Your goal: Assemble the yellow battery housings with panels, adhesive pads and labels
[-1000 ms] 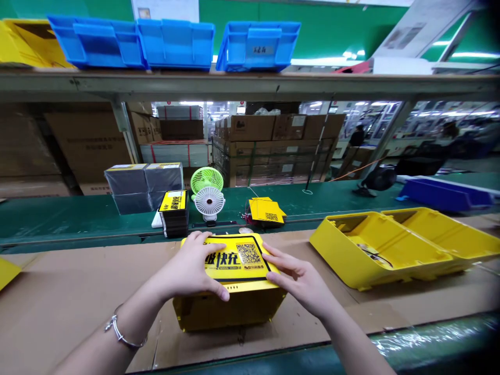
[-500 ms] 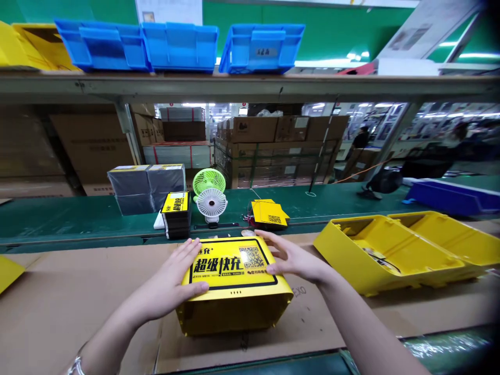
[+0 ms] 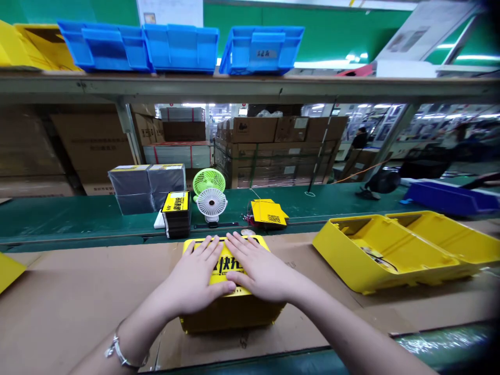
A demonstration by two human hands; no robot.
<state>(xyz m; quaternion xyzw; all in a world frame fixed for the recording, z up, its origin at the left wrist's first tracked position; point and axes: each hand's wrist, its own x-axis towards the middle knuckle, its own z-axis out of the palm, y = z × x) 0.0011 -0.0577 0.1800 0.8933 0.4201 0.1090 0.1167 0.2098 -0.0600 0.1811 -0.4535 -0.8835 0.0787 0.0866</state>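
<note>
A yellow plastic housing (image 3: 234, 312) stands on the cardboard in front of me, its hollow side facing me. On its top is a yellow label (image 3: 225, 264) with black print, partly covered by my hands. My left hand (image 3: 197, 273) lies flat on the left part of the label, fingers stretched forward. Flat on the right part rests my right hand (image 3: 255, 268), its fingers also extended. The two thumbs nearly meet at the label's near edge. Neither hand grasps anything.
Two open yellow housings (image 3: 394, 255) lie at the right, wires in the nearer one. Behind stand a stack of labels (image 3: 176, 213), a small fan (image 3: 211, 203) and yellow cards (image 3: 269, 212). Blue bins (image 3: 182, 47) line the shelf above.
My right hand has moved left from the housing's right edge onto the label, covering the QR code. My left hand has shifted right and lies further over the label.
</note>
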